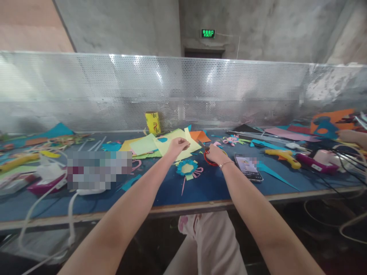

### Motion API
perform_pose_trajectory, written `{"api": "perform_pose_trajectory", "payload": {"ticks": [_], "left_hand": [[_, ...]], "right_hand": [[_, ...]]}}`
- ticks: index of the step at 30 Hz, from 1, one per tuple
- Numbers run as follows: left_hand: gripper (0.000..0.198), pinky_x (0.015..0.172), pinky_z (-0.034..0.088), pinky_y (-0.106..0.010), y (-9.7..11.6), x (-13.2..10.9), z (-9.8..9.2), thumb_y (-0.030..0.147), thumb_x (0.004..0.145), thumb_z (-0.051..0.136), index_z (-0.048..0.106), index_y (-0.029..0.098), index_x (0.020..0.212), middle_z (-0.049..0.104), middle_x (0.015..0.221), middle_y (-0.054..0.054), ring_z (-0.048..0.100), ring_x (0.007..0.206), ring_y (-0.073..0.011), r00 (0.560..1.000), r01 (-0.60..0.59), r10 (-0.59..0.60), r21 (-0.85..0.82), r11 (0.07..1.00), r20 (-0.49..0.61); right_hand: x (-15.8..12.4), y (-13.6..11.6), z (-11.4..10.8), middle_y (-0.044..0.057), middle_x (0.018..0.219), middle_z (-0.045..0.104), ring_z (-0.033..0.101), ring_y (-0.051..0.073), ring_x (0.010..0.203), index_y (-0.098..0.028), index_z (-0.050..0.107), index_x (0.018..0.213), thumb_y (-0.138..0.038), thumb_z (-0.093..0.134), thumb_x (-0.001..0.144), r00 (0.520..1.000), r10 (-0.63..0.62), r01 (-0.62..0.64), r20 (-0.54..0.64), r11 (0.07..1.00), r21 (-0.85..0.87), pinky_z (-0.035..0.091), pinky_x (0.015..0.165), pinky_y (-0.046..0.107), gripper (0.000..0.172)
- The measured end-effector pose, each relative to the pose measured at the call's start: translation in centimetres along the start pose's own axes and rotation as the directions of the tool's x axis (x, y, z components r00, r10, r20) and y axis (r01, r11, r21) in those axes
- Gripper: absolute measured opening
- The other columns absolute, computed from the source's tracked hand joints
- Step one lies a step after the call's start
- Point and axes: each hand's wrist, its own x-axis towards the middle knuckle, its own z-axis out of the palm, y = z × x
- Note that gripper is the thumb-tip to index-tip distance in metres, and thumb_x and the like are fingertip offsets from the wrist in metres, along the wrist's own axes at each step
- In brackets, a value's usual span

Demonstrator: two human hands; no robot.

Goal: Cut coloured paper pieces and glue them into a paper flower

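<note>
My right hand [216, 154] grips a pair of scissors [207, 156] by the red handles, with the blades pointing up and left. To its left, my left hand [179, 146] is closed in a pinch above pale yellow paper [168, 144]; whatever is between its fingertips is too small to make out. Just below both hands lies a paper flower [187, 168] with a ruffled blue rim, a pale yellow centre and pink paper loops at its side. Orange paper [200, 136] lies behind the scissors.
A phone [248, 167] lies right of my right hand. Farther right are a yellow glue gun [283, 157], a purple power strip [317, 163] with cables, and another person's hand [351, 137]. A yellow packet [153, 123] stands before the perforated metal screen [129, 91].
</note>
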Motion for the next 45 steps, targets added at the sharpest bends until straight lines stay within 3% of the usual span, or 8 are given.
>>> {"api": "perform_pose_trajectory", "payload": {"ticks": [10, 16, 23, 31, 34, 37, 41, 45], "left_hand": [[0.024, 0.068, 0.048, -0.03, 0.1, -0.5, 0.4, 0.014, 0.054, 0.069, 0.055, 0.011, 0.073, 0.062, 0.062, -0.003, 0.06, 0.061, -0.0119, 0.997, 0.042, -0.04, -0.044, 0.998, 0.059], [0.015, 0.064, 0.047, -0.028, 0.0, -0.4, 0.4, 0.02, 0.057, 0.066, 0.056, 0.012, 0.065, 0.061, 0.06, -0.003, 0.058, 0.06, -0.0117, 0.995, 0.048, -0.047, -0.006, 0.999, 0.085], [0.021, 0.059, 0.045, -0.025, -0.1, -0.5, 0.4, 0.032, 0.059, 0.065, 0.057, 0.013, 0.063, 0.06, 0.061, -0.002, 0.055, 0.057, -0.0096, 0.987, 0.0, -0.018, 0.109, 0.994, 0.158], [0.025, 0.055, 0.044, -0.025, -0.8, -0.5, 0.5, 0.032, 0.056, 0.068, 0.056, 0.012, 0.067, 0.057, 0.055, -0.001, 0.051, 0.05, -0.0084, 0.981, -0.017, -0.013, 0.15, 0.989, 0.193], [0.028, 0.056, 0.045, -0.026, -0.5, -0.7, 0.7, 0.031, 0.054, 0.07, 0.056, 0.013, 0.071, 0.058, 0.058, -0.001, 0.053, 0.053, -0.0095, 0.985, -0.001, -0.023, 0.141, 0.99, 0.171], [0.025, 0.057, 0.044, -0.025, -0.1, -0.9, 0.8, 0.032, 0.055, 0.068, 0.056, 0.013, 0.065, 0.058, 0.059, -0.001, 0.053, 0.054, -0.0092, 0.98, -0.01, -0.023, 0.163, 0.987, 0.197], [0.023, 0.058, 0.044, -0.024, 0.3, -1.2, 0.9, 0.034, 0.056, 0.066, 0.056, 0.014, 0.062, 0.056, 0.058, 0.0, 0.052, 0.056, -0.0093, 0.977, -0.023, -0.02, 0.198, 0.98, 0.211], [0.022, 0.058, 0.043, -0.024, 0.5, -1.1, 1.0, 0.034, 0.056, 0.065, 0.056, 0.014, 0.058, 0.053, 0.055, 0.002, 0.05, 0.055, -0.0092, 0.977, -0.062, 0.012, 0.23, 0.971, 0.212]], "right_hand": [[0.1, 0.2, -0.3, 0.014, 0.096, 0.062, 0.057, 0.023, 0.092, -0.014, 0.054, 0.098, -0.018, 0.047, 0.074, 0.998, -0.047, 0.051, 0.037, 0.992, -0.113, 0.04, 0.07, 0.027, 0.026], [0.1, 0.1, -0.2, 0.015, 0.101, 0.061, 0.056, 0.025, 0.095, -0.015, 0.054, 0.103, -0.019, 0.047, 0.072, 0.999, -0.026, 0.032, 0.047, 0.99, -0.139, 0.041, 0.073, 0.03, 0.032], [-0.4, -0.6, -0.5, 0.015, 0.102, 0.061, 0.055, 0.028, 0.097, -0.017, 0.058, 0.1, -0.024, 0.049, 0.069, 0.998, 0.04, -0.033, 0.042, 0.986, -0.161, 0.04, 0.077, 0.036, 0.033], [-1.1, -0.6, -1.4, 0.015, 0.101, 0.058, 0.052, 0.028, 0.099, -0.015, 0.062, 0.092, -0.029, 0.044, 0.077, 0.988, 0.127, -0.14, -0.088, 0.976, -0.166, 0.033, 0.085, 0.045, 0.028], [-0.8, -0.8, -1.1, 0.014, 0.111, 0.051, 0.051, 0.027, 0.101, -0.016, 0.059, 0.098, -0.029, 0.046, 0.076, 0.983, 0.036, -0.046, -0.179, 0.997, -0.057, 0.035, 0.085, 0.043, 0.028], [-0.1, -1.3, -0.5, 0.013, 0.12, 0.045, 0.05, 0.02, 0.101, -0.014, 0.051, 0.109, -0.027, 0.05, 0.073, 0.973, -0.081, 0.127, -0.214, 0.969, 0.214, 0.037, 0.086, 0.033, 0.038], [0.8, -1.8, -0.1, 0.01, 0.114, 0.052, 0.053, 0.014, 0.095, -0.013, 0.044, 0.115, -0.023, 0.052, 0.069, 0.974, -0.133, 0.217, -0.182, 0.777, 0.592, 0.04, 0.082, 0.025, 0.047], [1.0, -1.8, -0.3, 0.006, 0.105, 0.057, 0.055, 0.012, 0.089, -0.015, 0.052, 0.099, -0.023, 0.051, 0.068, 0.98, -0.147, 0.193, -0.131, 0.587, 0.786, 0.043, 0.075, 0.023, 0.032]]}}
